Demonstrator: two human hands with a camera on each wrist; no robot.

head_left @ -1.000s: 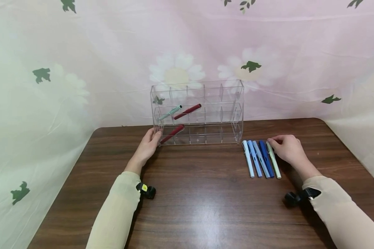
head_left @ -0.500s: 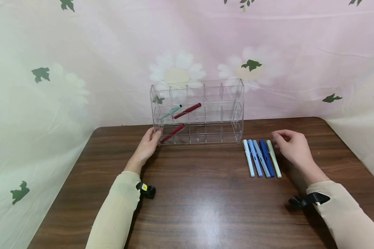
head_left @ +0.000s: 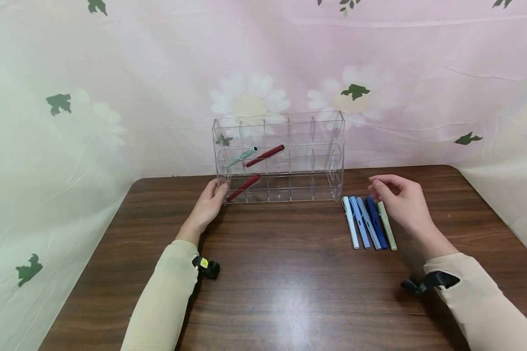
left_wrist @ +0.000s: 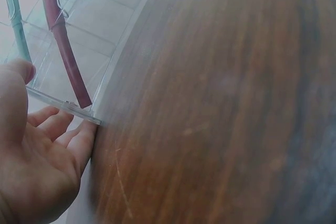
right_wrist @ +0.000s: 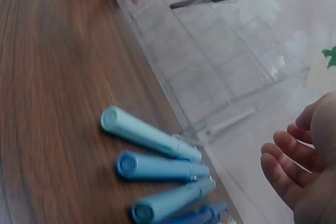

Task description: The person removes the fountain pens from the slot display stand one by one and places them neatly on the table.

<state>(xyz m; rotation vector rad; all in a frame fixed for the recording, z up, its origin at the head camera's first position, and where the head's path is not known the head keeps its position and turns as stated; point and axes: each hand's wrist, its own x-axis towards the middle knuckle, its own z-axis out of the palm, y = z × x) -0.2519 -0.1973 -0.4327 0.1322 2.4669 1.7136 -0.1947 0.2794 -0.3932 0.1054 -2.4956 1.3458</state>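
A clear acrylic organizer [head_left: 290, 161] stands at the back of the brown table [head_left: 281, 273]. It holds a teal pen [head_left: 240, 157] and two dark red pens [head_left: 265, 155] [head_left: 243, 188] in its left cells. My left hand [head_left: 208, 202] rests with straight fingers against the organizer's lower left corner [left_wrist: 73, 111]. Several pens, from light blue to dark blue to pale green [head_left: 368, 223], lie side by side right of the organizer. Just above their far ends hovers my right hand [head_left: 399, 200], its fingers loosely curled and holding nothing [right_wrist: 299, 171].
A flowered cloth [head_left: 114, 73] hangs behind and beside the table. The table's rounded back corners sit near the cloth. A small black camera mount shows at each wrist [head_left: 206, 268] [head_left: 426, 282].
My right hand has lifted off the pale green pen and moved up and slightly left over the pen row. The left hand and the organizer have stayed still.
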